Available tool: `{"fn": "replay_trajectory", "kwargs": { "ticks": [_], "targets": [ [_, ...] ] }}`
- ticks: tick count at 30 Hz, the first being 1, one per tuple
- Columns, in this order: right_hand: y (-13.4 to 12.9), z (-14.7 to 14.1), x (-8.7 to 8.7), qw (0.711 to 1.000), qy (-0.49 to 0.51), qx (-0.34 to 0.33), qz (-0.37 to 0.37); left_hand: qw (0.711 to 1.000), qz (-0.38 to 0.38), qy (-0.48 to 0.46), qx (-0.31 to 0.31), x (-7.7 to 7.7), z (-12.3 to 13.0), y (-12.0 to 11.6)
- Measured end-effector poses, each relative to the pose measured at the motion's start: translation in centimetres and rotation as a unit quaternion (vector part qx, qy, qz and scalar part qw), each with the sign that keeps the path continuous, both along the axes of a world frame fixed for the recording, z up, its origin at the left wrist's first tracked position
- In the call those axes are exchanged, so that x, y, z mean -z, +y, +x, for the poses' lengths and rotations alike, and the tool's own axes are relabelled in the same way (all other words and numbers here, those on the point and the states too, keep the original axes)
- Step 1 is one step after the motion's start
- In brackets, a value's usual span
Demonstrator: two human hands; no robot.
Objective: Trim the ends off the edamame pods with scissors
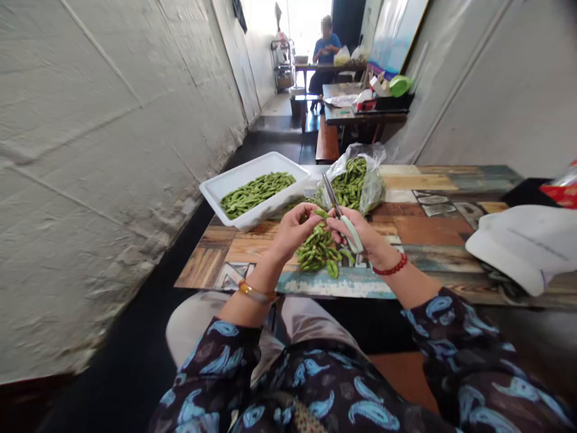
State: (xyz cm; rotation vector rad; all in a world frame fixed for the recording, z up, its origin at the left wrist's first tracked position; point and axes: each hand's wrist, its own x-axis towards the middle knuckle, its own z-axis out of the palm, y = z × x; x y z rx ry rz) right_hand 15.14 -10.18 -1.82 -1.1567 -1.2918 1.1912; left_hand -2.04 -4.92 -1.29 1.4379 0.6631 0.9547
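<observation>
Between my two hands, above a loose pile of green pods point(315, 251), is a single green pod point(321, 213). My left hand point(295, 228) pinches its left end. Scissors with pale handles point(351, 234) are held in my right hand point(356, 231), blades pointing up and away, while its fingertips touch the pod's right side. A white tray point(215, 195) holding many pods stands at the back left of the patterned table. Just beyond my hands a clear plastic bag point(376, 180) lies open with more pods inside.
A white cap point(523, 243) lies on the table point(433, 255) at the right, near a red package point(561, 193). Behind are a brown bench point(327, 141), a cluttered second table point(365, 118) and a seated person in blue point(326, 48). A wall point(90, 150) runs along the left.
</observation>
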Motion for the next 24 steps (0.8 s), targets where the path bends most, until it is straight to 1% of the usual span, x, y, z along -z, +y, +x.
{"fn": "replay_trajectory", "kwargs": {
  "ticks": [1, 3, 6, 7, 9, 10, 11, 12, 14, 16, 19, 21, 24],
  "targets": [
    [0.0, 0.3, 0.0, 0.999, 0.037, 0.002, -0.004, 0.999, -0.016, -0.011, 0.026, 0.2, 0.8, 0.2],
    [0.2, 1.1, 0.4, 0.997, 0.067, -0.010, -0.021, 0.996, -0.042, -0.016, 0.080, 0.7, 2.2, 0.9],
    [0.8, 2.6, 1.6, 0.997, 0.048, -0.023, -0.059, 0.991, -0.061, 0.003, 0.121, 1.4, 3.5, 2.3],
    [1.1, 3.1, 2.1, 0.998, 0.027, -0.018, -0.059, 0.990, -0.063, 0.011, 0.126, 1.4, 3.6, 2.9],
    [1.4, 4.0, 2.8, 0.999, -0.002, 0.017, -0.038, 0.989, -0.059, 0.031, 0.129, 1.4, 3.7, 4.2],
    [1.5, 4.4, 3.1, 0.999, -0.012, 0.039, -0.016, 0.989, -0.058, 0.043, 0.130, 1.3, 3.6, 4.8],
    [1.6, 4.8, 3.2, 0.998, -0.043, 0.050, 0.006, 0.988, -0.059, 0.056, 0.132, 1.2, 3.5, 5.4],
    [1.5, 5.2, 3.3, 0.993, -0.098, 0.054, 0.025, 0.987, -0.060, 0.068, 0.134, 1.2, 3.4, 5.9],
    [1.5, 5.8, 3.2, 0.971, -0.215, 0.070, 0.080, 0.985, -0.065, 0.080, 0.138, 1.4, 3.2, 6.6],
    [1.4, 6.2, 3.2, 0.951, -0.287, 0.055, 0.105, 0.984, -0.064, 0.087, 0.141, 1.8, 3.0, 6.8],
    [1.5, 6.3, 3.3, 0.927, -0.354, 0.037, 0.119, 0.985, -0.050, 0.093, 0.139, 2.3, 2.5, 6.7],
    [1.5, 6.1, 3.5, 0.919, -0.373, 0.032, 0.121, 0.986, -0.037, 0.089, 0.134, 2.4, 2.3, 6.5],
    [1.5, 5.5, 3.7, 0.918, -0.375, 0.023, 0.126, 0.989, 0.000, 0.092, 0.118, 2.5, 2.3, 6.2]
  ]
}}
